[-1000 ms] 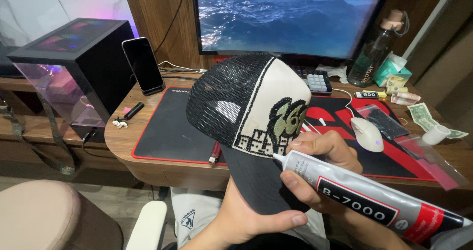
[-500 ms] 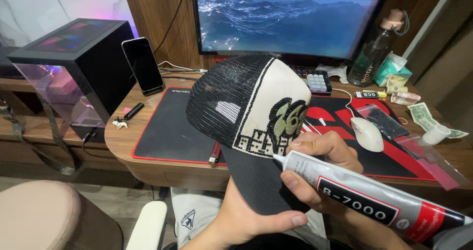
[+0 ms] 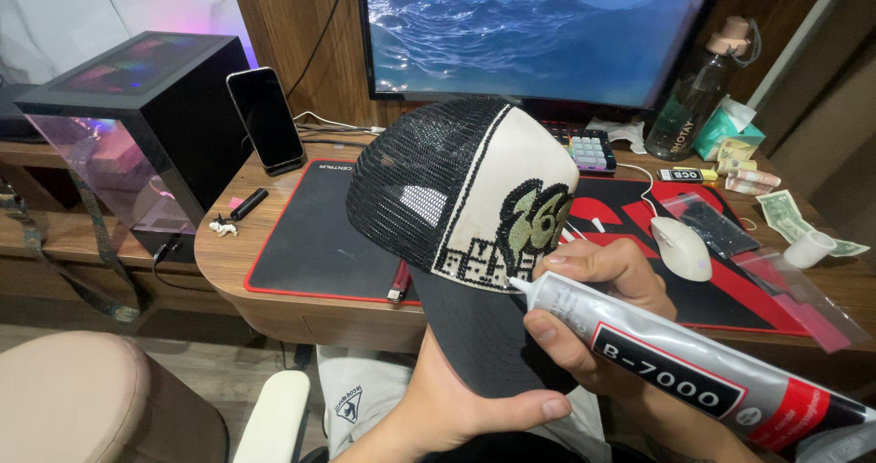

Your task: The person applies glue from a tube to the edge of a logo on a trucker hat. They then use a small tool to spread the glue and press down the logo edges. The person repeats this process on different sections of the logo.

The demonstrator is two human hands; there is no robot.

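Note:
A trucker cap [image 3: 461,198] with black mesh sides, a cream front panel and a black brim is held up over the desk edge. My left hand [image 3: 461,404] grips its brim from below, thumb lying across the underside. My right hand [image 3: 593,312] holds a long white glue tube [image 3: 693,372] with a black and red label. The tube's thin nozzle touches the lower edge of the cream panel, by the rows of small dark rhinestones and the green patch.
A red and black desk mat [image 3: 310,239] covers the wooden desk [image 3: 219,258]. On it lie a white mouse [image 3: 680,247], plastic bags, a keypad and a banknote. A phone [image 3: 265,119] leans at the back left beside a black computer case [image 3: 137,116]. A monitor [image 3: 529,30] stands behind.

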